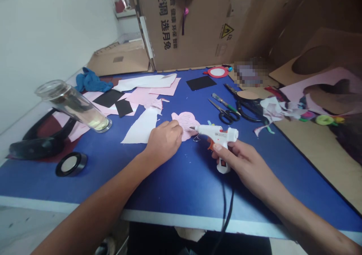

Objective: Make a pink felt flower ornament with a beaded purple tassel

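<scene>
My left hand point(164, 142) rests with curled fingers on a pink felt cutout point(186, 123), which lies on the blue table top point(93, 183). My right hand point(240, 161) grips a white hot glue gun point(219, 137) with an orange trigger. The gun's nozzle points left at the cutout's edge, close to it. A white fabric piece point(141, 126) lies just left of my left hand. A black cord point(226, 206) runs down from the gun over the table's front edge.
Two pairs of scissors point(224, 111) lie beyond the gun. Farther left are a glass bottle point(74, 107) on its side, black tape point(71, 163), and pink and black felt sheets point(149, 92). Cardboard point(192, 25) stands along the back, with scraps at right.
</scene>
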Motion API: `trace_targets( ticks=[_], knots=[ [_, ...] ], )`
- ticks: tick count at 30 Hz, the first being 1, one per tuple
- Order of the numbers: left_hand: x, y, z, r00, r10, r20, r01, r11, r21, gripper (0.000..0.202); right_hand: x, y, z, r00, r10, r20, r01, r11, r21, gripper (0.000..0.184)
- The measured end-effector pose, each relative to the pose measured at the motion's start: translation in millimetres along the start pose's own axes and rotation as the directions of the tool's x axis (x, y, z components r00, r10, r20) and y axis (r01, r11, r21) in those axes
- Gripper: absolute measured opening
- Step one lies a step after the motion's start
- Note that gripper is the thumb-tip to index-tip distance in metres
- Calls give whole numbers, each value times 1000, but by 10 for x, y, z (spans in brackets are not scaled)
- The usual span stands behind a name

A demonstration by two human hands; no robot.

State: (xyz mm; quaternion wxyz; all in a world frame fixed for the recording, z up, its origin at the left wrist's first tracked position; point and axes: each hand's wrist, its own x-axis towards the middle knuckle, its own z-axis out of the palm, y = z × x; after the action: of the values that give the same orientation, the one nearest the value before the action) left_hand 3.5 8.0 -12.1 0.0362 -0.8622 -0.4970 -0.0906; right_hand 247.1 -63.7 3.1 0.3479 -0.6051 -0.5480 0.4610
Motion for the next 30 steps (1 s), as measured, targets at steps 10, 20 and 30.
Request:
trace_targets(
  ticks=[10, 20, 30],
  knots=[
    [14, -10, -12, 991, -132, -2, 128, 967, -220, 18, 5, -31, 36, 997, -74, 2, 74, 994, -86, 54],
    [2, -38, 5, 991, -130, -36, 110, 933, -343, 18, 27, -29, 89, 993, -113, -25, 107, 979, -173, 57],
    [9, -40, -6, 989, -146, -23, 128, 927, -352, 18, 54, -84, 151, 992, -124, -14, 119, 976, -182, 57]
  ],
)
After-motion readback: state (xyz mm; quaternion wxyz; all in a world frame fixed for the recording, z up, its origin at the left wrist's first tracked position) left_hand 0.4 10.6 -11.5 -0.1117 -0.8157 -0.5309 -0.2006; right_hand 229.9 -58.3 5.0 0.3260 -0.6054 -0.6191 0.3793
